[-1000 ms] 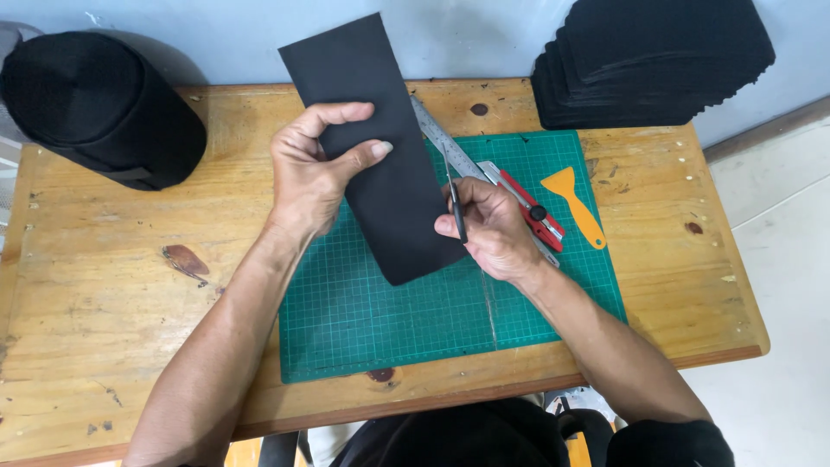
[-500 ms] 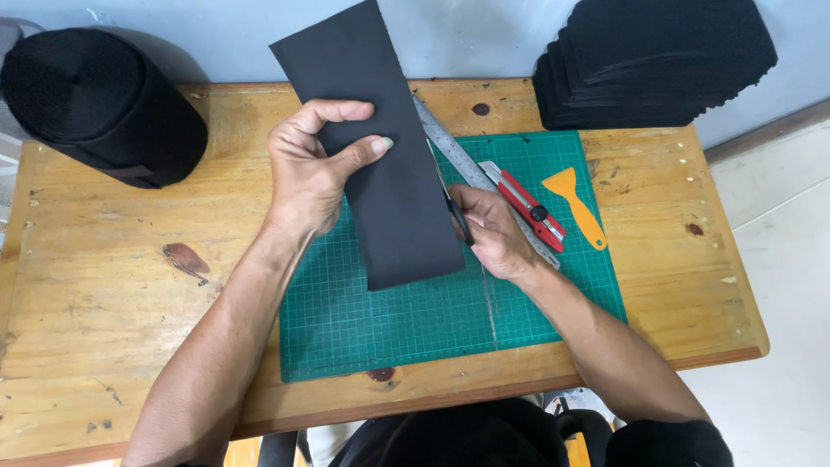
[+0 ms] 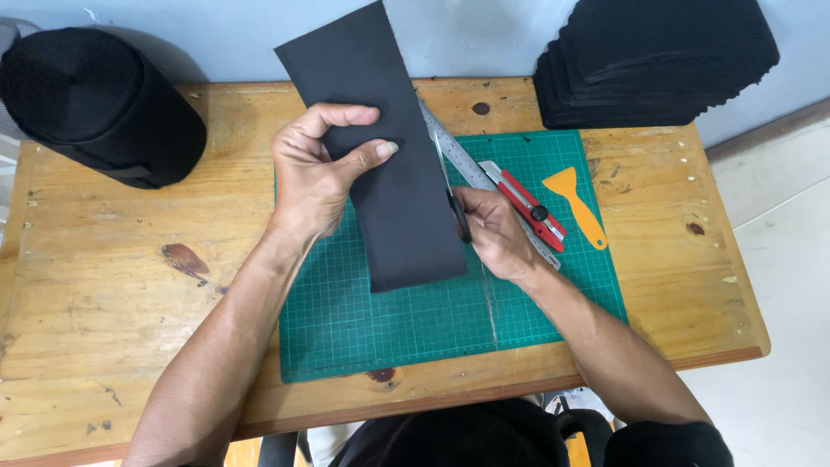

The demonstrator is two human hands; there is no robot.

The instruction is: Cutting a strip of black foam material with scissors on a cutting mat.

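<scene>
Left hand [image 3: 316, 169]: grip clamped on the black strip [image 3: 385, 143], thumb on top, fingers curled over its left edge.
Right hand [image 3: 494, 232]: grip closed around scissors [image 3: 451, 186], blades at the strip's right edge.
Strip: lies slanted, lower end on the green mat [image 3: 432, 303], upper end past the counter [image 3: 104, 285] back edge.
Ruler [image 3: 462, 164]: on the mat, just right of the strip.
Red knife [image 3: 527, 203]: beside the ruler.
Orange scraper [image 3: 575, 203]: right of the knife.
Black roll [image 3: 95, 104]: back left corner.
Black stack [image 3: 657, 56]: back right corner.

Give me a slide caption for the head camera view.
Left hand steadies a black sheet while right hand works scissors over a green cutting mat.
</scene>
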